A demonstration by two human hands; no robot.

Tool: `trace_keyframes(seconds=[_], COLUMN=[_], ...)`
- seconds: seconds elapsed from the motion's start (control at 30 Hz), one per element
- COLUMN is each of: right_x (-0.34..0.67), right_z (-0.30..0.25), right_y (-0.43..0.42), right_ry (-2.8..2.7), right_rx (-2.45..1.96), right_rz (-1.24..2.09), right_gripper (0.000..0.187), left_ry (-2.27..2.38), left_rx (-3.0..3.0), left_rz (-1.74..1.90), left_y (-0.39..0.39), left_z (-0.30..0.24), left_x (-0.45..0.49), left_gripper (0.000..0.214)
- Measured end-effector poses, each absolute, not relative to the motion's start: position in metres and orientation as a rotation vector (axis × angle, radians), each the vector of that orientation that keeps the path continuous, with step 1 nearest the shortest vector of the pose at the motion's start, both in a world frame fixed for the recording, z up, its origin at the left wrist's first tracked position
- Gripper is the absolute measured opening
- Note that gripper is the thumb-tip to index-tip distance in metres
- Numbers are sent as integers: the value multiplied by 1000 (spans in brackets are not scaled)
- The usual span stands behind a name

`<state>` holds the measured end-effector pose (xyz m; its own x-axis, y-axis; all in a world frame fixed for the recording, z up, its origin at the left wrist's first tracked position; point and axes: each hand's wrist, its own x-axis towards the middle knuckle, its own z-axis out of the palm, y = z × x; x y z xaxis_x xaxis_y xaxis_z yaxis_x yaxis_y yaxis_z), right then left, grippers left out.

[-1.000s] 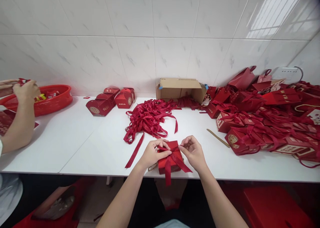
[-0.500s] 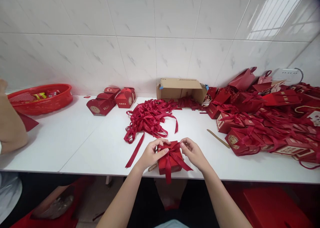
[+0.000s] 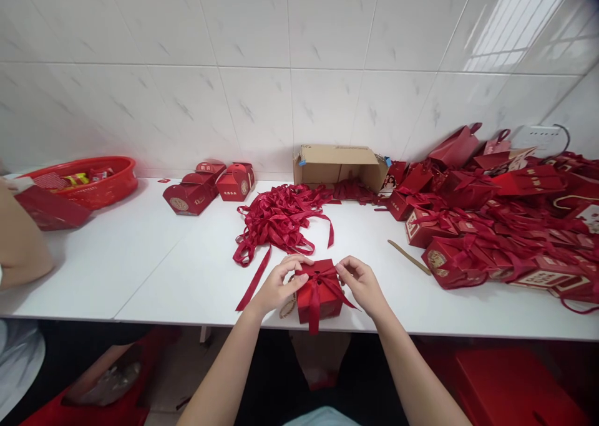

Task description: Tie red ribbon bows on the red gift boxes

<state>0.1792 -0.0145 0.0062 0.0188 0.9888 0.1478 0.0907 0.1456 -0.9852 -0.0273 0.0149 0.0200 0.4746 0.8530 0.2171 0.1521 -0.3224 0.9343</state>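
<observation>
A small red gift box (image 3: 329, 309) sits near the table's front edge between my hands. Red ribbon (image 3: 315, 304) is tied in a bow across its top, with one tail hanging down the front and another angled right. At the box's upper left, my left hand (image 3: 279, 287) has thumb and fingers closed on the bow's left side. My right hand (image 3: 364, 284) pinches the bow's right side between thumb and forefinger. A twisted cord handle (image 3: 287, 307) shows beside the box, partly under my left hand.
A heap of loose red ribbons (image 3: 276, 220) lies behind the box, before an open cardboard box (image 3: 341, 156). Finished red boxes (image 3: 456, 264) crowd the right side. Untied boxes (image 3: 191, 192) and a red basket (image 3: 103, 186) stand left, near another person's arm (image 3: 21, 245).
The bow's loops look smaller and its knot flatter, and both hands have shifted slightly. At the far left, the other person's red box has moved further into view.
</observation>
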Motion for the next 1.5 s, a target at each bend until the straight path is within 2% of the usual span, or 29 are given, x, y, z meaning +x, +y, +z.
trace_keyframes(seconds=[0.27,0.6,0.73,0.8,1.1,1.5], right_x=[177,176,175,174,164,164], right_z=[6,3,4,4,-3,-17], right_y=[-17,-17,-16,-15,-17,-20], right_ry=[-1270,-1256,-1272,-1273,-1237,-1159], right_rx=[-1177,-1152,-1128,-1133,-1137,-1196], right_rz=[1089,1129,1096,1052,812,685], right_gripper=[35,35,34,32,28,27], left_ry=[1012,961,987,989,1007,1058], left_rx=[1919,1821,1670,1655,1681,1660], left_rz=[1000,1002,1015,1008,941,951], left_y=[11,12,10,10,10,9], left_z=[26,26,23,21,19,22], left_x=[-17,-14,-6,-3,-4,-3], left_gripper=[21,10,36,42,24,19])
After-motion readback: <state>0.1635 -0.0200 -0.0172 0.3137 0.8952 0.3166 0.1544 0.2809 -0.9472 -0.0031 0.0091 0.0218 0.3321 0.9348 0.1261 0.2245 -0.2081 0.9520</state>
